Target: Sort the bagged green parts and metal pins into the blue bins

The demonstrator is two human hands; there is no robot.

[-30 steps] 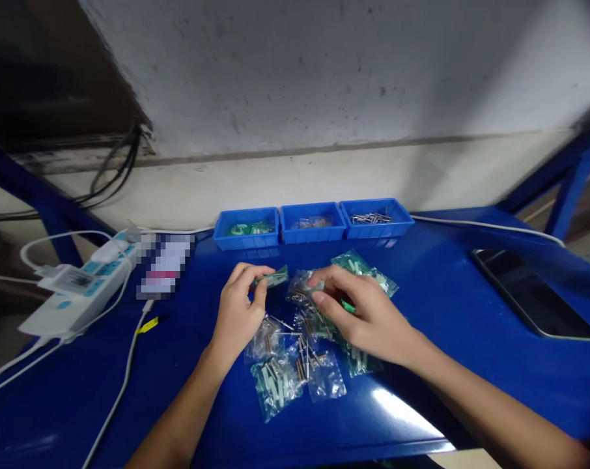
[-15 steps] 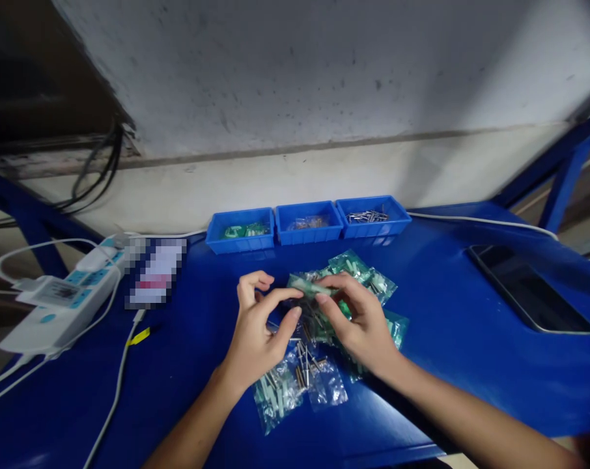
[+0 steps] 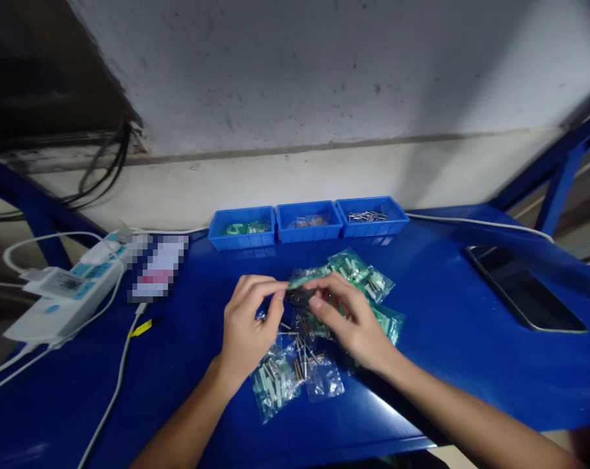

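left hand [image 3: 249, 326]: thumb and forefinger pinching the packet's near end
green packet [image 3: 301, 280]: between the hands, over the bagged pieces [image 3: 274, 384], long axis running roughly left to right
right hand [image 3: 356, 319]: fingertips at its other end; gripping or merely touching, cannot tell
nearer hand: neither clearly

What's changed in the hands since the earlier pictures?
The small green packet, first in the left hand alone, is now further right, between both hands. The right hand has taken hold of it; the left, which had opened, pinches its near end again. The blue bins and dark phone stayed put.
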